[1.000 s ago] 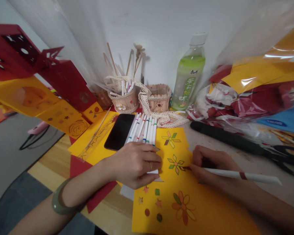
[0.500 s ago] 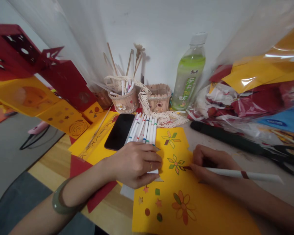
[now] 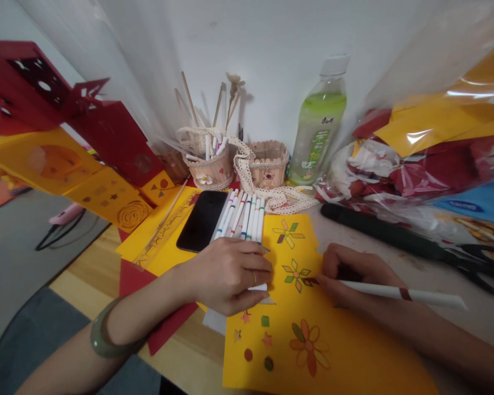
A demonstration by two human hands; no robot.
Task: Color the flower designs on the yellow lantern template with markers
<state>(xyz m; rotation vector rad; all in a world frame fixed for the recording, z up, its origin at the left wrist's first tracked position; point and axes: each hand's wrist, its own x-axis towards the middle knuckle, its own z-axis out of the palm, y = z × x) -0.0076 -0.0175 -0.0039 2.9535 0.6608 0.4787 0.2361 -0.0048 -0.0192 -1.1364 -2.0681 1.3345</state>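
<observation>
My right hand [image 3: 354, 282] pinches a white marker with a dark red band [image 3: 391, 292]. Its dark tip touches a petal of the middle flower drawing [image 3: 296, 275] on the yellow paper [image 3: 280, 307]. My left hand [image 3: 234, 277] lies across the paper's left edge and the near ends of a row of white markers [image 3: 247, 216], fingers bent and slightly apart. What is under that palm is hidden. Above and below the middle flower are another coloured flower [image 3: 288, 234] and a larger one with rounded petals [image 3: 308, 346]. Small stars, a square and dots [image 3: 255, 340] sit to the left of the lower flower.
A black phone [image 3: 201, 221] lies left of the markers. Behind stand two stick-sided baskets [image 3: 212, 170], lace trim [image 3: 286, 200] and a green drink bottle [image 3: 319, 131]. Black-handled scissors [image 3: 395, 236] and plastic-bagged paper [image 3: 432, 148] are right; red and yellow cut-paper boxes [image 3: 107, 137] left.
The rear end of the marker in my right hand has shifted slightly left and down, its tip staying at the same flower. My left hand has hardly moved.
</observation>
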